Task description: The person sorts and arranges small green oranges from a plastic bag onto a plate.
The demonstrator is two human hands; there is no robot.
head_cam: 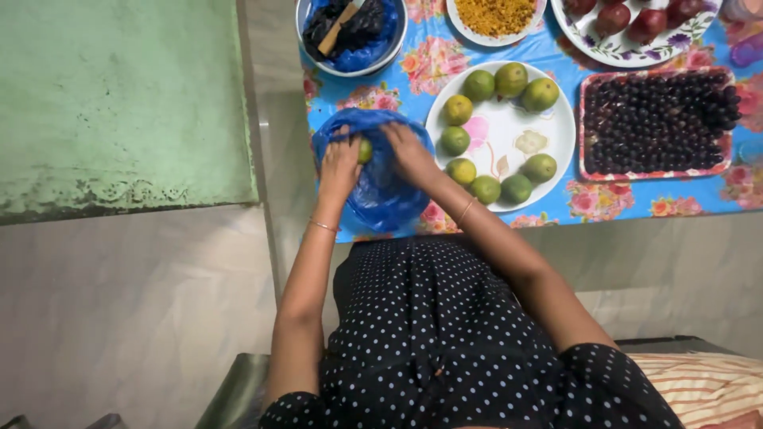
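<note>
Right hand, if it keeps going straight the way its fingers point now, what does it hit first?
The right hand points up-left into the blue plastic bag. It would probably meet the green fruit between the hands first, then the left hand; depth is uncertain.

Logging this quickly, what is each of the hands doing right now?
Left hand: gripping the blue plastic bag, touching a green fruit.
Right hand: gripping the bag's other side; grip partly hidden.

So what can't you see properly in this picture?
Head view only:
- Inside the blue bag: the left hand and right hand cover it; one green fruit peeks out.
- Plate of dark red fruit: cut off by the top edge.
- Metal bowl: its contents are wrapped in plastic.
</note>
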